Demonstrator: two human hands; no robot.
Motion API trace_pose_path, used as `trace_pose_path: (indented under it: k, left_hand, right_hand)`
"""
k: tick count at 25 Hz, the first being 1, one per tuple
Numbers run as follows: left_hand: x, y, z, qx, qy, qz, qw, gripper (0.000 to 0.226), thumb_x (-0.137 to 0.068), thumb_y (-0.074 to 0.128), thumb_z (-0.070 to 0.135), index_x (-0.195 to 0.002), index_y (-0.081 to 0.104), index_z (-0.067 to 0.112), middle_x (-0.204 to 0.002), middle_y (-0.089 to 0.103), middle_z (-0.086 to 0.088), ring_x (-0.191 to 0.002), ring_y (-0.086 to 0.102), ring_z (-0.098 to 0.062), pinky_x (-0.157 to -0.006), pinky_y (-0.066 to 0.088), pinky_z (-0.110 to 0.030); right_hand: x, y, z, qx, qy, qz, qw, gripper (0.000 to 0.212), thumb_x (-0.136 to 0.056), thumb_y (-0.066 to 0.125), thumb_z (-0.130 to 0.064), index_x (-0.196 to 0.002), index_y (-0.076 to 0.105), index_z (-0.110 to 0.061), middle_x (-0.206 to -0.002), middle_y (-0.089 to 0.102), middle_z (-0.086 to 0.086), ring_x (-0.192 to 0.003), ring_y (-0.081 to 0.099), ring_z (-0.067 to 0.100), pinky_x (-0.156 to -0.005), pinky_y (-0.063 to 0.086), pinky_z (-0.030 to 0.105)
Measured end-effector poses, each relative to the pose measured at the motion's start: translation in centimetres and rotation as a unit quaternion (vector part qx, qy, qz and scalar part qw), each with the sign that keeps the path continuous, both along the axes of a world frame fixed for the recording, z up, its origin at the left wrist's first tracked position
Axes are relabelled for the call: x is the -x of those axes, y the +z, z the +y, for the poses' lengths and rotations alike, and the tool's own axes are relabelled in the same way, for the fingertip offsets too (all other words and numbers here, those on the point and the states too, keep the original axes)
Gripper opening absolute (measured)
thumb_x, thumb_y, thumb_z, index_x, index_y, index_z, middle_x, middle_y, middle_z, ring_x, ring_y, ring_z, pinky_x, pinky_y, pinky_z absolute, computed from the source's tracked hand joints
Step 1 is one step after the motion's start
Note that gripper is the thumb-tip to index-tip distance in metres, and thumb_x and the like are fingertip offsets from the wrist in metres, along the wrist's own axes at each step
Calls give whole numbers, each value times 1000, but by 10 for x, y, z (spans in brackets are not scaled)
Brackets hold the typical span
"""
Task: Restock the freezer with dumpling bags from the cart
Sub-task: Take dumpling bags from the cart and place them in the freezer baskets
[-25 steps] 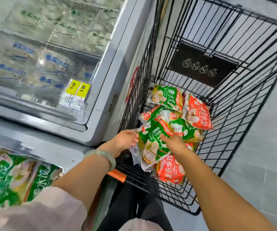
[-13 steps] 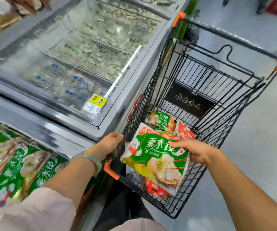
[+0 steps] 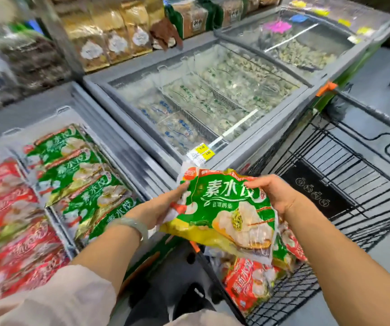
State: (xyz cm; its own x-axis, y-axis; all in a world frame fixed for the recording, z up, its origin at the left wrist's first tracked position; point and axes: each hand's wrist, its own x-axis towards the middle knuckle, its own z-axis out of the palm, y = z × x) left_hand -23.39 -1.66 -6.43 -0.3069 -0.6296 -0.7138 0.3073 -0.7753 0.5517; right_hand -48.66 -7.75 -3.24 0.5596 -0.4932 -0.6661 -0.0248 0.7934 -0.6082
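**One green bag up, more waiting in the cart**

Both hands hold a green dumpling bag (image 3: 224, 208) up between cart and freezer: the left hand (image 3: 163, 205) has its fingers closed on the bag's left edge, the right hand (image 3: 271, 194) pinches the top right corner. At five o'clock, red and green bags (image 3: 248, 281) lie in the cart (image 3: 353, 184), not yet shelved. At nine o'clock the open freezer (image 3: 128, 158) already shows rows of green bags (image 3: 83, 182) and red bags (image 3: 8, 208). I'd judge restocking partly done.
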Motion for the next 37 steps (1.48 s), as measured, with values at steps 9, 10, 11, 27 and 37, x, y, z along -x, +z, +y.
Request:
trace_pose_path:
  k: [9, 10, 11, 27, 37]
  left_hand:
    - [-150, 13, 61, 27, 125, 22, 992, 28, -94, 52, 20, -115, 63, 5, -115, 69, -15, -91, 72, -29, -88, 54, -47]
    - [-170, 13, 69, 26, 128, 16, 991, 32, -92, 55, 21, -119, 61, 4, -121, 66, -16, -97, 70, -29, -93, 51, -49]
    - [-187, 10, 74, 24, 139, 3, 990, 39, -89, 60, 22, -123, 60, 3, -125, 64, -15, -105, 67, -30, -100, 47, -51]
    - [-356, 10, 118, 48, 336, 32, 940, 55, -96, 42, 45, -131, 51, 4, -108, 71, -15, -80, 74, -25, -55, 60, -35]
    - [-429, -30, 98, -49, 396, -104, 911, 35, -104, 28, 22, -110, 58, 4, -100, 72, -10, -89, 68, -24, -71, 58, -29]
  right_hand:
    - [-168, -9, -9, 67, 12, 127, 990, 13, -89, 54, -13, -90, 66, -10, -74, 75, 6, -64, 71, 18, -68, 53, 30]
    - [-190, -14, -8, 84, 10, 143, 986, 14, -91, 51, -10, -93, 65, -10, -71, 74, 5, -62, 70, 16, -62, 53, 27]
    - [-208, -19, -8, 91, -7, 150, 984, 15, -92, 50, -6, -97, 64, -8, -71, 74, 5, -61, 70, 16, -59, 54, 26]
    - [-402, -59, 37, 105, 12, 217, 970, 18, -98, 46, -30, -101, 54, -15, -69, 64, 4, -60, 59, 18, -56, 47, 26]
    - [-459, -67, -24, 207, -44, 255, 944, 14, -100, 38, -17, -89, 47, -16, -74, 53, 6, -51, 53, 15, -39, 43, 22]
